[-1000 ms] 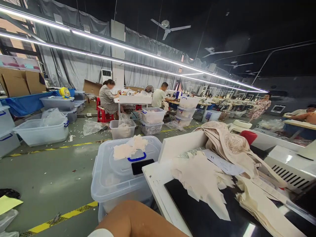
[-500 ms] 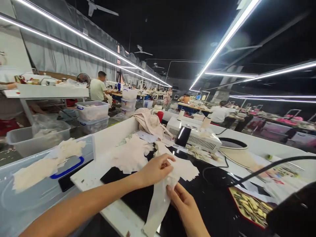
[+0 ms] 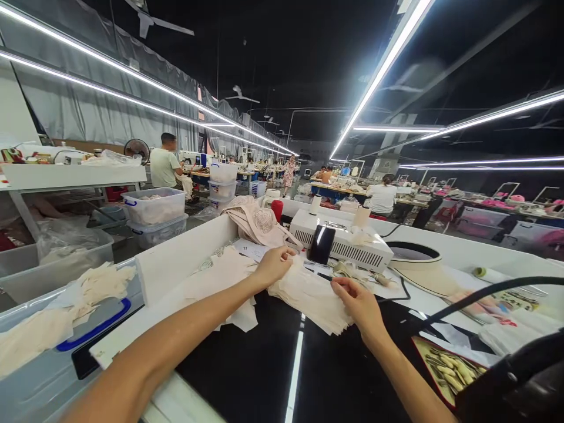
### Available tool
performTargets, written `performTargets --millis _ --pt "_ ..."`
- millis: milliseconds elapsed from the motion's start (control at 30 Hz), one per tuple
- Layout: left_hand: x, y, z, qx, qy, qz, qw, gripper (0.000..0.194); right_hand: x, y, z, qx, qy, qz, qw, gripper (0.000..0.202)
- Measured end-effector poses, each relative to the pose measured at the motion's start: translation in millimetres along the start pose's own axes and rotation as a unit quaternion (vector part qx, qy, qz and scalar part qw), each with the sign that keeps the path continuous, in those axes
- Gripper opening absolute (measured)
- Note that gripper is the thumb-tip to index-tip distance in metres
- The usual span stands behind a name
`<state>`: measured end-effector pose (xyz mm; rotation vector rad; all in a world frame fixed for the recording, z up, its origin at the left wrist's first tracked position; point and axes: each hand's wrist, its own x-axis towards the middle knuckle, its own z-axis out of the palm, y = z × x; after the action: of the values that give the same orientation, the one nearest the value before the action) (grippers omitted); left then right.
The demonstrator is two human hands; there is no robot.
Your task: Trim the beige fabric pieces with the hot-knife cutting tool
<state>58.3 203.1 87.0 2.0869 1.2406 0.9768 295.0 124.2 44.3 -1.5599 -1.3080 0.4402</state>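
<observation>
A stack of cream fabric pieces lies fanned out on the glossy black work surface. At the stack's upper left end is my left hand, fingers bent and closed at the fabric edge; its fingertips are partly hidden. To the right of the stack, my right hand pinches the end of a thin black tool, whose exact kind I cannot make out. More cream fabric pieces are heaped under and beyond my left forearm.
Behind the stack stand a white machine housing, a dark phone-like object and a red thread cone. At right are a sun visor, a thick black cable and a tray of small pieces. A blue-handled bin lid lies left.
The long fabric strip my hands held at the front is gone from there. My right hand has moved up and right to the thin black tool; my left is at the stack's upper end.
</observation>
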Motion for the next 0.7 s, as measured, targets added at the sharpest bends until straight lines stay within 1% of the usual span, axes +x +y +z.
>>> performTargets --millis 67,133,233,300,400,533,600,700 --pt "3.8 -7.2 8.4 0.040 -0.010 0.001 0.999 0.025 12.2 11.3 -0.6 -0.035 0.014 -0.022 0.999 0.051" --pt "3.0 -15.5 15.8 0.078 -0.021 0.004 0.997 0.030 20.6 22.1 2.0 -0.069 0.014 -0.048 0.996 0.046" --pt "-3.4 -26.9 23.5 0.128 -0.049 0.009 0.991 0.030 25.7 37.9 8.4 -0.119 0.000 -0.087 0.989 0.034" --pt "-8.1 -30.5 26.0 0.158 -0.064 0.009 0.985 0.027 24.7 46.6 11.9 -0.151 -0.010 -0.115 0.982 0.029" --pt "-12.7 -27.3 26.3 0.204 -0.059 0.004 0.977 0.022 20.3 53.7 14.1 -0.196 -0.007 -0.160 0.967 0.031" --pt "-16.4 -15.8 26.4 0.255 -0.030 0.020 0.966 0.027 13.9 55.6 18.2 -0.237 -0.008 -0.216 0.947 0.036" --pt "-17.8 -14.1 28.1 0.266 -0.039 0.030 0.963 0.024 9.8 56.6 22.5 -0.255 -0.027 -0.231 0.939 0.035" --pt "-17.9 -19.5 27.9 0.266 -0.071 0.028 0.961 0.020 1.2 57.6 27.9 -0.280 -0.053 -0.234 0.930 0.035"
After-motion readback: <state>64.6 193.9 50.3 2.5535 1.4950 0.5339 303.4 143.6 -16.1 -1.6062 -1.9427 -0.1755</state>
